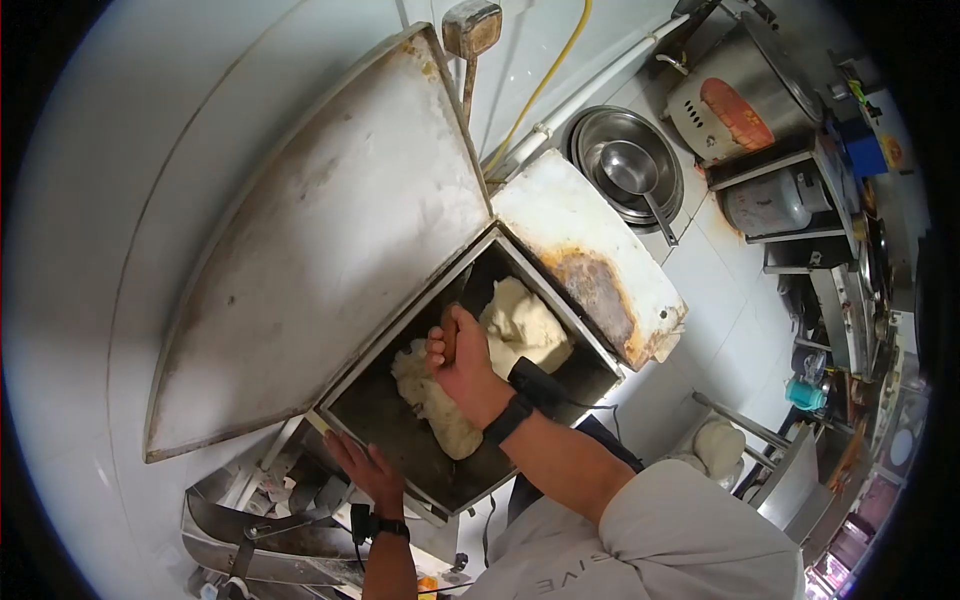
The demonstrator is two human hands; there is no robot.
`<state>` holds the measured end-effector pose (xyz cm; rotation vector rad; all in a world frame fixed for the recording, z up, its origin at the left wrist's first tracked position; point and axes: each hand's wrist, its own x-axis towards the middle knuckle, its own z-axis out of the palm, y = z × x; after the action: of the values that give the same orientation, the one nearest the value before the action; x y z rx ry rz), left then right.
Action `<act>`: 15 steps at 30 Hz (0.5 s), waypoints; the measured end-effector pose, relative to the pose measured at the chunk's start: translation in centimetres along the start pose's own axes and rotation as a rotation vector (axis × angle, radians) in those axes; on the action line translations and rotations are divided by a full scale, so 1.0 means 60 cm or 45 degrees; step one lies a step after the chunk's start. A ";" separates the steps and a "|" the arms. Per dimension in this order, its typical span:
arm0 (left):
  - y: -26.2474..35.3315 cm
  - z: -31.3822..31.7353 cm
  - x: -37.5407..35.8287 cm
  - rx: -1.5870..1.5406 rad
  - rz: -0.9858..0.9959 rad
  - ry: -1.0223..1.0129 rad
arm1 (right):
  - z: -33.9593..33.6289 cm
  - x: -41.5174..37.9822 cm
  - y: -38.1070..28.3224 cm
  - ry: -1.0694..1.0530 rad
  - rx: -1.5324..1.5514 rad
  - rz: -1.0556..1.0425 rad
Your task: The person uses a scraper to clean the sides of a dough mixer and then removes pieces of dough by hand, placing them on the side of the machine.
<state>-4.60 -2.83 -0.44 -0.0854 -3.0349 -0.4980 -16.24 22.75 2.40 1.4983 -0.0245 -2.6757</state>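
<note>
A deep metal bin (470, 490) stands open in the middle of the head view, with pale dough inside. One dough mass (522, 318) lies toward the bin's upper right, and a longer piece (448, 425) stretches down the middle. Above the dough, my right hand (462, 365) is closed round a brown handle (450, 335); the far end of that tool is hard to make out. My left hand (368, 470) rests by the bin's lower left rim, fingers apart and holding nothing. Both wrists wear black bands.
A large raised metal lid (320, 240) leans at the left. A stained white surface (590, 250) adjoins the bin. Nested metal bowls (625, 165) with a ladle, a big pot (735, 100) and shelves stand to the right. Metal equipment (270, 530) sits at the lower left.
</note>
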 end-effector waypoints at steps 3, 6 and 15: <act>-0.001 0.001 -0.002 -0.015 -0.012 -0.011 | -0.006 0.017 -0.005 -0.030 0.061 0.017; -0.002 0.001 -0.003 -0.034 -0.030 -0.023 | 0.003 0.034 -0.017 0.013 0.117 0.014; 0.000 -0.001 0.002 -0.073 -0.036 -0.060 | -0.079 0.342 -0.095 0.314 0.075 -0.216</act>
<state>-4.73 -2.83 -0.35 -0.0583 -3.0722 -0.5943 -23.24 27.05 -17.83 1.9195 0.0400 -2.6121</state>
